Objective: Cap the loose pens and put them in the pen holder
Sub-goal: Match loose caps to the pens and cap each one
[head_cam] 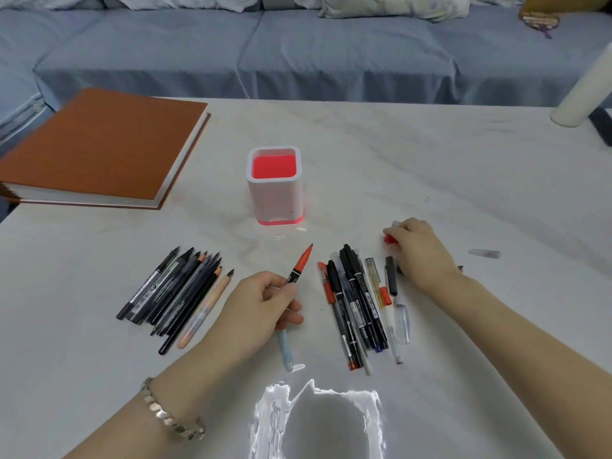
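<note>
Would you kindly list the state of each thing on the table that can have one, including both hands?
Pen holder: upright, empty.
Red-tipped pen: uncapped, held tip-up.
Left hand: shut on the red-tipped pen.
Right hand: down on the table, fingers on a red cap.
Left pile of pens: lying flat, uncapped.
Right pile of pens: lying flat, loose.
Clear cap: lying apart.
Brown book: closed, flat.
</note>
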Demonstrator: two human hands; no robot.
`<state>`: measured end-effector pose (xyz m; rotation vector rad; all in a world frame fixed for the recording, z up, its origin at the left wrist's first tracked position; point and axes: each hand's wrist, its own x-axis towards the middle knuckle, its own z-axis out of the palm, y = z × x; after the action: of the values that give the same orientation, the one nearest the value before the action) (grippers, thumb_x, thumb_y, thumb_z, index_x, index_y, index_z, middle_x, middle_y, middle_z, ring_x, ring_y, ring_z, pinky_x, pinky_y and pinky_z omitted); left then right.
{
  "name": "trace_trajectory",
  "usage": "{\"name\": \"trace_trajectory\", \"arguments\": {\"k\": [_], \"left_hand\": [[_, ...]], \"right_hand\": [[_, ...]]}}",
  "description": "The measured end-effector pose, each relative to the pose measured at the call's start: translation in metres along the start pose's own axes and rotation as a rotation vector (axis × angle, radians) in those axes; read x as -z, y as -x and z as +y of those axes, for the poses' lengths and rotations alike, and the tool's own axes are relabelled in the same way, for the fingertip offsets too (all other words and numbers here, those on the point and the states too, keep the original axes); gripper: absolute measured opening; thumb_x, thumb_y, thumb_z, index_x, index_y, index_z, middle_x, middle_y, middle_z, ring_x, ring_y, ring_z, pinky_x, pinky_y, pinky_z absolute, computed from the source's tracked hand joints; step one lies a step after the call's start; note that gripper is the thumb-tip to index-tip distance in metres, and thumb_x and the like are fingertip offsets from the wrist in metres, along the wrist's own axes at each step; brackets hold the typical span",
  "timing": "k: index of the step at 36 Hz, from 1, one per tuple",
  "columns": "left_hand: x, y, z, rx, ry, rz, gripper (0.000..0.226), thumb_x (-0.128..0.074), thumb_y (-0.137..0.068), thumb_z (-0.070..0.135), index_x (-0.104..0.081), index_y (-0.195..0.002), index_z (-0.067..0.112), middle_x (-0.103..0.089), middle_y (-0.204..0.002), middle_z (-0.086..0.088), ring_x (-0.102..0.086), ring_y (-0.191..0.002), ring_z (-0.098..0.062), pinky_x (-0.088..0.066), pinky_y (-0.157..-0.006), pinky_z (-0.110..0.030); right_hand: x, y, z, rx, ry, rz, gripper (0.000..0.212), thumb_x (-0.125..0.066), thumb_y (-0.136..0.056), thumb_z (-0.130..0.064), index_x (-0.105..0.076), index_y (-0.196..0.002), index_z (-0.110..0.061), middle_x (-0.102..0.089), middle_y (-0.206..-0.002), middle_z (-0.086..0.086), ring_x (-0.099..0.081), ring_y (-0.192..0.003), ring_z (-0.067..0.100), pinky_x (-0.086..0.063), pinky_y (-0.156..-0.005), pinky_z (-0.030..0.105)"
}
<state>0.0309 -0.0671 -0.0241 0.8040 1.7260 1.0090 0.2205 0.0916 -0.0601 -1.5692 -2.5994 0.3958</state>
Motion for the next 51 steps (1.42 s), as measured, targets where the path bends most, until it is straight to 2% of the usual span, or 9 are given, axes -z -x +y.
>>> {"name": "trace_trajectory", "arguments": {"k": [2,5,7,9,15,32,39,47,51], "left_hand": [[-0.003,0.0,0.0,-0.026,0.007,-0.004,0.012,-0.053,-0.09,0.01,-0.058,-0.079,0.01,-0.067,-0.061,-0.001,-0.068,-0.058,-0.015,-0.054,-0.064,-0.031],[-0.008,0.001,-0.001,-0.06,0.004,-0.039,0.012,-0.053,-0.089,0.008,-0.058,-0.079,0.014,-0.07,-0.06,0.0,-0.069,-0.061,-0.017,-0.054,-0.067,-0.032],[-0.012,0.004,-0.001,-0.079,0.031,-0.082,0.013,-0.053,-0.089,0.006,-0.059,-0.086,0.017,-0.07,-0.062,-0.001,-0.069,-0.062,-0.017,-0.054,-0.064,-0.027],[-0.016,0.008,0.001,-0.089,0.054,-0.119,0.015,-0.053,-0.088,0.005,-0.06,-0.092,0.017,-0.07,-0.065,-0.003,-0.069,-0.065,-0.019,-0.052,-0.06,-0.021],[-0.021,0.022,0.007,-0.099,0.039,-0.186,0.015,-0.058,-0.086,0.008,-0.062,-0.088,0.022,-0.071,-0.069,-0.003,-0.07,-0.069,-0.018,-0.051,-0.06,-0.018],[-0.022,0.034,0.009,-0.175,-0.088,-0.198,0.016,-0.061,-0.083,0.015,-0.063,-0.086,0.03,-0.071,-0.074,0.002,-0.069,-0.065,-0.011,-0.049,-0.063,-0.018],[-0.023,0.037,0.006,-0.242,-0.162,-0.229,0.02,-0.059,-0.085,0.014,-0.064,-0.083,0.033,-0.063,-0.061,0.009,-0.054,-0.048,-0.004,-0.04,-0.051,-0.012],[-0.032,0.04,0.007,-0.002,0.168,-0.406,0.018,-0.051,-0.087,-0.003,-0.064,-0.079,0.007,-0.057,-0.05,0.001,-0.043,-0.037,-0.008,-0.034,-0.039,-0.017],[-0.03,0.032,0.01,0.014,0.099,-0.463,0.015,-0.049,-0.089,-0.001,-0.06,-0.086,0.008,-0.058,-0.05,0.004,-0.047,-0.038,-0.009,-0.037,-0.041,-0.018]], "right_hand": [[0.008,0.013,-0.009,-0.004,-0.237,0.102,0.032,-0.045,-0.092,-0.005,-0.053,-0.123,-0.007,-0.052,-0.117,0.01,-0.044,-0.114,0.024,-0.031,-0.095,0.022],[0.025,0.04,-0.03,-0.085,-0.697,0.172,0.017,-0.048,-0.092,-0.01,-0.059,-0.103,-0.015,-0.06,-0.087,-0.01,-0.058,-0.08,0.002,-0.042,-0.074,0.008],[0.034,0.057,-0.042,-0.152,-1.066,0.171,0.015,-0.046,-0.092,-0.007,-0.057,-0.092,-0.018,-0.065,-0.081,-0.008,-0.064,-0.069,-0.001,-0.051,-0.069,0.01],[0.041,0.071,-0.049,-0.207,-1.351,0.19,0.015,-0.045,-0.092,-0.005,-0.056,-0.091,-0.014,-0.07,-0.077,0.0,-0.068,-0.07,0.005,-0.055,-0.066,0.014],[0.054,0.09,-0.058,-0.311,-1.672,0.183,0.013,-0.047,-0.09,-0.007,-0.057,-0.098,-0.006,-0.074,-0.077,0.003,-0.07,-0.074,0.013,-0.057,-0.071,0.021],[0.037,0.104,-0.071,-0.302,-1.548,0.038,0.014,-0.057,-0.083,-0.008,-0.066,-0.095,-0.008,-0.075,-0.085,0.008,-0.069,-0.082,0.016,-0.055,-0.079,0.023],[0.03,0.111,-0.073,-0.261,-1.501,0.089,0.011,-0.06,-0.08,-0.004,-0.07,-0.083,-0.009,-0.074,-0.071,0.007,-0.068,-0.068,0.01,-0.052,-0.065,0.014],[0.026,0.117,-0.067,-0.051,-1.429,0.085,0.012,-0.058,-0.074,-0.012,-0.07,-0.074,-0.012,-0.072,-0.068,0.007,-0.067,-0.067,0.012,-0.052,-0.07,0.016],[0.024,0.111,-0.063,-0.032,-1.373,0.06,0.009,-0.059,-0.082,-0.007,-0.067,-0.083,-0.01,-0.074,-0.071,0.004,-0.067,-0.07,0.01,-0.052,-0.073,0.017]]}}
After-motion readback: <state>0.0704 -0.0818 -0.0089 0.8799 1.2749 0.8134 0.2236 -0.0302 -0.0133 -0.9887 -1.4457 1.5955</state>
